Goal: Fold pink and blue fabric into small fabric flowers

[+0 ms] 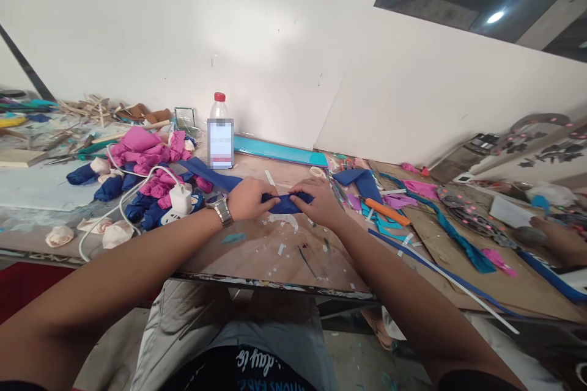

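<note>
Between my two hands a strip of dark blue fabric (285,203) lies close above the tabletop, its edge pinched from both sides. My left hand (251,198), with a metal watch (222,212) at the wrist, grips the left part. The right part is pinched by the thumb and fingers of my right hand (320,197). A longer blue band (211,174) runs up and left from behind my left hand. A narrow white strip (269,178) lies just behind the fabric.
Pink rolled fabric pieces (144,149), a white charger (180,198) with cable and a red-capped bottle (220,104) stand left. To the right lie an orange cutter (387,212), a blue strip (458,281) and cardboard (440,238). Another person's hand (559,238) works far right.
</note>
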The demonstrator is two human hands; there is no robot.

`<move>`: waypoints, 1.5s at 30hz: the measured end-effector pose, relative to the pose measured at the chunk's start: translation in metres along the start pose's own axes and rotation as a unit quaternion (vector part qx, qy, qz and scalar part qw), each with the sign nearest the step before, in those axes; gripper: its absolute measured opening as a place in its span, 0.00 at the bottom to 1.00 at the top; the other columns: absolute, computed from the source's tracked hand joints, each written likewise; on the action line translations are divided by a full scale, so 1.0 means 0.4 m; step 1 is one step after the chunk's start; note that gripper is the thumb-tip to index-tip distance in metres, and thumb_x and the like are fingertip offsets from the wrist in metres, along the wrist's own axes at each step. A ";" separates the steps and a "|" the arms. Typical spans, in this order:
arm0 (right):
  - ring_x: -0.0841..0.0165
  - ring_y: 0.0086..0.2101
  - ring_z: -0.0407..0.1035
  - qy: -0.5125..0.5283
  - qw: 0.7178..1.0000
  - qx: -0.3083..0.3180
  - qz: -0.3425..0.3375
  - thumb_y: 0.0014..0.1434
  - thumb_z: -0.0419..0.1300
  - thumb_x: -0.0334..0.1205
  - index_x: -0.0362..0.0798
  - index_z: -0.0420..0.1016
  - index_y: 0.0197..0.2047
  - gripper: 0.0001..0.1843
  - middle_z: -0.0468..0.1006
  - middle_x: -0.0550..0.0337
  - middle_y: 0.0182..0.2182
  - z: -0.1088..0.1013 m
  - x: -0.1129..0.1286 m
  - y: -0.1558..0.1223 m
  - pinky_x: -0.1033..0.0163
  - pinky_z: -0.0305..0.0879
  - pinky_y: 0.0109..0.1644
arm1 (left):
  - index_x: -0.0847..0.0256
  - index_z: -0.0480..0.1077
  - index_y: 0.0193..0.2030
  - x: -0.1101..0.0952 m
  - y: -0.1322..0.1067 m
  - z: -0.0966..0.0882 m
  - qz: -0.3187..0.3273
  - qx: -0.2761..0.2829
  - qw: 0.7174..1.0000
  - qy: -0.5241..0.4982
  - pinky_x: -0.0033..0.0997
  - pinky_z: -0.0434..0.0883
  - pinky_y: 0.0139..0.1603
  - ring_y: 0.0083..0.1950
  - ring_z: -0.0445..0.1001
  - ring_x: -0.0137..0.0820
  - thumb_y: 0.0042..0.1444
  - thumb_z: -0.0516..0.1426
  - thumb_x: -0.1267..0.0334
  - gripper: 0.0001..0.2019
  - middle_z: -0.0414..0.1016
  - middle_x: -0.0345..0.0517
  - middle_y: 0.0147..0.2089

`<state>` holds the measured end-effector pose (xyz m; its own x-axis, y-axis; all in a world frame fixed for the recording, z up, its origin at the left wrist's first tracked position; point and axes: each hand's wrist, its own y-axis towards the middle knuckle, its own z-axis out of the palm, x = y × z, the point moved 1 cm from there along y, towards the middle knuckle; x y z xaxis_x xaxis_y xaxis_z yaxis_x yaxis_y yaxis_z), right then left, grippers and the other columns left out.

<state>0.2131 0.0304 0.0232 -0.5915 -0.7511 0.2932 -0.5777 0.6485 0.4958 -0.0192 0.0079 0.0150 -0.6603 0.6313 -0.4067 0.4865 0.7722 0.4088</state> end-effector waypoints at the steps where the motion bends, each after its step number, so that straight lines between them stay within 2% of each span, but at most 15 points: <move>1: 0.57 0.47 0.74 -0.028 1.000 -0.004 -0.013 0.65 0.63 0.42 0.51 0.82 0.44 0.08 0.85 0.54 0.43 0.000 0.004 -0.002 0.47 0.55 0.59 | 0.57 0.81 0.38 0.002 0.000 0.005 0.008 0.004 1.000 0.011 0.34 0.67 0.43 0.37 0.80 0.35 0.65 0.58 0.57 0.11 0.84 0.43 0.35; 5: 0.57 0.51 0.72 -0.055 0.996 0.033 -0.058 0.67 0.61 0.39 0.52 0.81 0.50 0.11 0.84 0.54 0.48 0.003 0.025 -0.010 0.48 0.54 0.58 | 0.56 0.81 0.40 0.009 0.000 0.018 0.028 0.010 0.999 0.042 0.36 0.68 0.46 0.38 0.80 0.36 0.66 0.58 0.56 0.11 0.84 0.44 0.36; 8: 0.59 0.49 0.72 -0.054 0.994 0.059 -0.071 0.69 0.60 0.40 0.51 0.81 0.46 0.09 0.85 0.56 0.44 0.006 0.037 -0.013 0.49 0.54 0.57 | 0.56 0.81 0.40 0.011 -0.001 0.020 0.034 0.013 0.998 0.050 0.37 0.68 0.47 0.39 0.80 0.37 0.66 0.58 0.55 0.11 0.84 0.45 0.36; 12: 0.60 0.46 0.73 -0.052 0.996 0.054 -0.054 0.70 0.59 0.41 0.50 0.81 0.41 0.09 0.84 0.57 0.39 0.008 0.033 -0.011 0.50 0.53 0.55 | 0.55 0.79 0.42 0.006 -0.002 0.019 0.032 0.008 0.999 0.027 0.40 0.69 0.50 0.41 0.80 0.38 0.66 0.59 0.55 0.10 0.83 0.44 0.37; 14: 0.60 0.45 0.73 -0.043 0.997 0.042 -0.038 0.69 0.60 0.41 0.50 0.81 0.41 0.09 0.84 0.56 0.39 0.009 0.024 -0.009 0.50 0.54 0.55 | 0.56 0.76 0.50 0.000 -0.004 0.016 0.038 -0.040 0.998 0.005 0.42 0.70 0.55 0.49 0.78 0.41 0.64 0.60 0.56 0.11 0.82 0.47 0.46; 17: 0.60 0.43 0.74 -0.017 1.000 0.014 -0.014 0.68 0.60 0.43 0.50 0.81 0.40 0.09 0.84 0.56 0.38 0.011 0.009 -0.006 0.52 0.58 0.53 | 0.59 0.70 0.58 -0.008 -0.006 0.005 0.035 -0.151 0.988 0.000 0.46 0.68 0.61 0.60 0.71 0.45 0.61 0.63 0.57 0.20 0.76 0.53 0.57; 18: 0.60 0.42 0.74 -0.006 1.000 0.004 -0.005 0.68 0.60 0.43 0.49 0.81 0.39 0.10 0.84 0.56 0.37 0.012 0.005 -0.005 0.53 0.59 0.52 | 0.59 0.69 0.57 -0.010 -0.007 0.000 0.030 -0.175 0.984 0.005 0.47 0.67 0.62 0.60 0.70 0.46 0.61 0.62 0.57 0.19 0.75 0.53 0.57; 20: 0.61 0.41 0.74 0.008 1.000 -0.012 0.009 0.68 0.60 0.43 0.49 0.80 0.38 0.10 0.84 0.56 0.35 0.012 -0.001 -0.003 0.53 0.61 0.52 | 0.59 0.69 0.53 -0.012 -0.007 -0.008 0.027 -0.186 0.982 0.013 0.48 0.67 0.60 0.57 0.70 0.45 0.61 0.61 0.58 0.15 0.75 0.52 0.53; 24: 0.61 0.39 0.75 0.019 0.998 -0.056 0.021 0.66 0.60 0.43 0.49 0.80 0.36 0.10 0.84 0.56 0.34 0.006 0.000 0.001 0.54 0.64 0.50 | 0.59 0.70 0.46 -0.013 -0.006 -0.011 0.044 -0.141 0.989 0.001 0.46 0.68 0.55 0.49 0.72 0.42 0.61 0.61 0.61 0.08 0.76 0.48 0.46; 27: 0.61 0.38 0.75 0.037 0.995 -0.083 0.046 0.66 0.59 0.43 0.49 0.80 0.36 0.11 0.84 0.55 0.34 -0.002 0.004 0.004 0.55 0.65 0.47 | 0.58 0.71 0.47 -0.012 -0.006 -0.004 0.049 -0.100 0.994 -0.018 0.43 0.69 0.53 0.47 0.73 0.40 0.60 0.62 0.61 0.10 0.76 0.47 0.44; 30: 0.62 0.37 0.74 0.054 0.993 -0.070 0.077 0.66 0.58 0.45 0.48 0.80 0.36 0.13 0.83 0.54 0.35 -0.005 0.007 0.004 0.56 0.66 0.45 | 0.57 0.74 0.49 -0.007 -0.006 0.001 0.045 -0.083 0.995 -0.015 0.43 0.69 0.54 0.48 0.73 0.40 0.59 0.62 0.64 0.11 0.77 0.48 0.47; 33: 0.62 0.36 0.74 0.080 0.990 -0.055 0.107 0.66 0.58 0.47 0.48 0.81 0.37 0.14 0.84 0.55 0.35 -0.003 0.005 0.003 0.57 0.66 0.44 | 0.58 0.76 0.40 -0.001 -0.002 -0.001 0.047 -0.072 0.996 -0.007 0.41 0.68 0.52 0.46 0.73 0.39 0.60 0.60 0.67 0.04 0.78 0.48 0.44; 38: 0.66 0.32 0.69 0.132 0.979 -0.045 0.152 0.65 0.58 0.50 0.47 0.80 0.35 0.16 0.81 0.58 0.31 -0.001 -0.010 0.007 0.60 0.63 0.38 | 0.58 0.77 0.32 0.002 0.001 -0.009 0.035 -0.051 0.998 0.005 0.41 0.67 0.51 0.43 0.71 0.38 0.53 0.57 0.75 0.09 0.78 0.46 0.39; 45: 0.71 0.26 0.60 0.221 0.949 -0.042 0.223 0.61 0.61 0.55 0.46 0.78 0.33 0.19 0.73 0.62 0.26 0.001 -0.033 0.012 0.63 0.55 0.31 | 0.58 0.77 0.30 0.018 0.001 0.003 0.021 -0.020 0.999 0.017 0.40 0.66 0.49 0.43 0.72 0.38 0.50 0.55 0.76 0.12 0.78 0.46 0.38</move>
<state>0.2176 0.0434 0.0213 -0.4618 -0.3959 0.7937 -0.2677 0.9153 0.3008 -0.0232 0.0128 0.0111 -0.6592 0.6598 -0.3608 0.4912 0.7411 0.4578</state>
